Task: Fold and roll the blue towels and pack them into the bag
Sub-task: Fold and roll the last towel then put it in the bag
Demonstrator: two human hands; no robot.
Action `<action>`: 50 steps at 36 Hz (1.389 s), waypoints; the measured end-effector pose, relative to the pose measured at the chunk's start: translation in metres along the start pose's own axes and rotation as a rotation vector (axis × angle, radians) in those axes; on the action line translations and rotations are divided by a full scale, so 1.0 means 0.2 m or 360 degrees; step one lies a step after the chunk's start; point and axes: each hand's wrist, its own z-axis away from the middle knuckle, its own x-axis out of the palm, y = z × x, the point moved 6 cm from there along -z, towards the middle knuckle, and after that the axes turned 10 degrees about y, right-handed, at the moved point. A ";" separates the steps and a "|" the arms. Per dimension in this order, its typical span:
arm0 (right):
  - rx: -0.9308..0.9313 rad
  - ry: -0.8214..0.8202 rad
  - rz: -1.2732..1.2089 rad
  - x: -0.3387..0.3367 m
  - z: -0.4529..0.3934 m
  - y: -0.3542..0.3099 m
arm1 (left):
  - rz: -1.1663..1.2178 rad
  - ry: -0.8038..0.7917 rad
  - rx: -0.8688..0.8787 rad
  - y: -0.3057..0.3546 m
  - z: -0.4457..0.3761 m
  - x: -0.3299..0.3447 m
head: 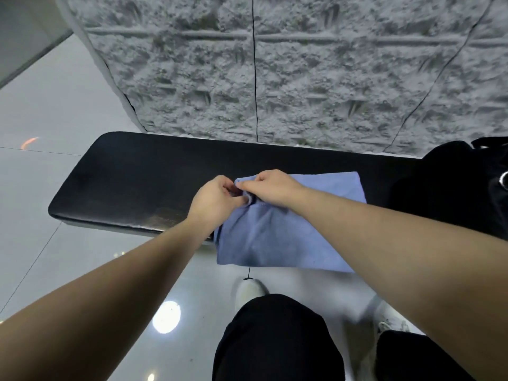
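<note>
A black padded bench (132, 174) stood on glossy grey floor tiles (55, 111); a rough textured grey wall (302, 64) rose behind it.

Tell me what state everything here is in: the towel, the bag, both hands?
Towel: spread flat on the bench, near edge hanging over the front, far left corner bunched.
Bag: on the bench's right end; open or closed, cannot tell.
Left hand: pinching the towel's corner.
Right hand: pinching the same corner.
</note>
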 end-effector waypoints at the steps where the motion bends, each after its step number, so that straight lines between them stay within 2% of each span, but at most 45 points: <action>1: 0.0028 0.0015 0.0001 0.00 -0.01 0.00 | 0.0031 0.0011 0.0003 0.00 0.00 0.01; 5: 0.0078 0.0035 0.0082 0.00 -0.03 0.00 | 0.0091 0.0030 0.0008 0.00 0.02 0.01; 9: 0.0196 -0.0165 -0.0208 0.02 0.00 0.00 | 0.0001 0.0039 0.0037 0.01 0.03 -0.01; 12: 0.0283 -0.0124 -0.0333 -0.02 0.00 0.02 | -0.0033 0.0051 0.0044 -0.02 0.02 -0.02; 18: 0.0454 -0.0151 -0.0454 -0.05 0.01 0.04 | -0.0212 0.0194 0.0239 0.02 0.00 -0.05; 22: 0.0469 -0.0076 -0.0439 -0.05 -0.02 0.07 | -0.0048 0.0082 0.0142 0.02 -0.01 -0.04; 30: 0.0445 -0.0077 -0.0514 -0.04 -0.04 0.08 | 0.0597 -0.0126 -0.0116 0.00 -0.02 0.00; 33: 0.0423 -0.0096 -0.0526 -0.03 -0.04 0.08 | 0.0627 -0.0205 -0.0138 0.00 -0.02 0.01; 36: 0.0403 -0.0144 -0.0529 -0.03 -0.04 0.08 | 0.0473 -0.0225 -0.0101 0.02 -0.02 0.03; 39: 0.0388 -0.0222 -0.0537 -0.02 -0.03 0.08 | 0.0259 -0.0241 0.0059 0.06 -0.03 0.03; 42: 0.0398 -0.0258 -0.0567 -0.02 -0.03 0.09 | -0.0006 -0.0205 0.0433 0.10 -0.02 0.03; 47: 0.0411 -0.0207 -0.0531 -0.03 -0.03 0.10 | -0.0541 0.0176 0.1242 0.16 0.03 0.00; 50: 0.0423 -0.0211 -0.0541 -0.02 -0.03 0.10 | -0.0633 0.0260 0.1396 0.19 0.03 -0.01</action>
